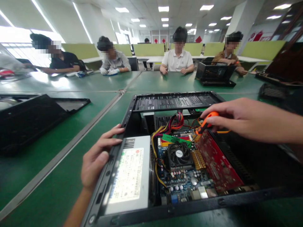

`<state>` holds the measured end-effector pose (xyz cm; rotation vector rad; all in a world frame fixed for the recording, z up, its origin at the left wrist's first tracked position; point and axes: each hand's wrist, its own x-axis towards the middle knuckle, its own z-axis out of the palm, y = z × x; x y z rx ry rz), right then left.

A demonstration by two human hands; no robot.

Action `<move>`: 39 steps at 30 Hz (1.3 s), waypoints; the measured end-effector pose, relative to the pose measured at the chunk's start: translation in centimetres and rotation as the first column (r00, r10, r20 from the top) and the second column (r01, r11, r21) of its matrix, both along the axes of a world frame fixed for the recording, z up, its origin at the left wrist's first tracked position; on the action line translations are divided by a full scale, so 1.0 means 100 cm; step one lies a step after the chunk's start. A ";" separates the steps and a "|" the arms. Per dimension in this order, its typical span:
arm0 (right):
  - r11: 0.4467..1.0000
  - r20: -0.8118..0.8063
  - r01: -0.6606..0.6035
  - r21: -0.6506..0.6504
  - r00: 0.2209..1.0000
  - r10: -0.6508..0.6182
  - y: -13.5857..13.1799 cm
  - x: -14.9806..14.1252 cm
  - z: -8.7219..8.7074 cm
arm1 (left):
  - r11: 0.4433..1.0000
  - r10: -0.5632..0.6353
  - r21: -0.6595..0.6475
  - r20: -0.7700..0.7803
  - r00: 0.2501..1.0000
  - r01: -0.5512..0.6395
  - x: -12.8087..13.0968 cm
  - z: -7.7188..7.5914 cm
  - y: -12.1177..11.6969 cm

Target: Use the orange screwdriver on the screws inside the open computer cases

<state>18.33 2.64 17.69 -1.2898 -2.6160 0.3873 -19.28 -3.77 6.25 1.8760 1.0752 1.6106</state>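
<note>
An open black computer case (132, 110) lies on the green table in front of me. Inside are a grey power supply (129, 176), a blue motherboard (184, 183) with a black CPU fan (179, 154), a green memory stick (176, 139) and a red expansion card (217, 162). My left hand (98, 157) rests on the case's left wall, fingers stretched over the rim beside the power supply. My right hand (236, 118) reaches in from the right, closed on an orange-handled screwdriver (205, 123) whose tip points down at the red card's far end.
A black case panel (30, 119) lies to the left on the green table (59, 176). Other people sit along the far side. Another open black case (214, 75) stands before one of them. Dark equipment (281, 66) sits at the far right.
</note>
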 end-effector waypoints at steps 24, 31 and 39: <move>0.962 0.115 -0.241 -0.127 0.960 0.256 -0.025 -0.094 -0.021 | 1.000 -0.025 0.016 0.074 0.997 0.024 0.010 -0.002 -0.008; 0.962 0.097 -0.270 0.027 0.959 0.267 -0.019 -0.096 -0.028 | 0.999 -0.023 0.028 0.058 0.998 0.022 0.009 -0.003 -0.007; 0.971 0.011 -0.237 -0.039 0.971 0.238 -0.022 -0.095 -0.022 | 0.999 -0.027 0.033 0.057 0.998 0.025 0.009 -0.003 -0.007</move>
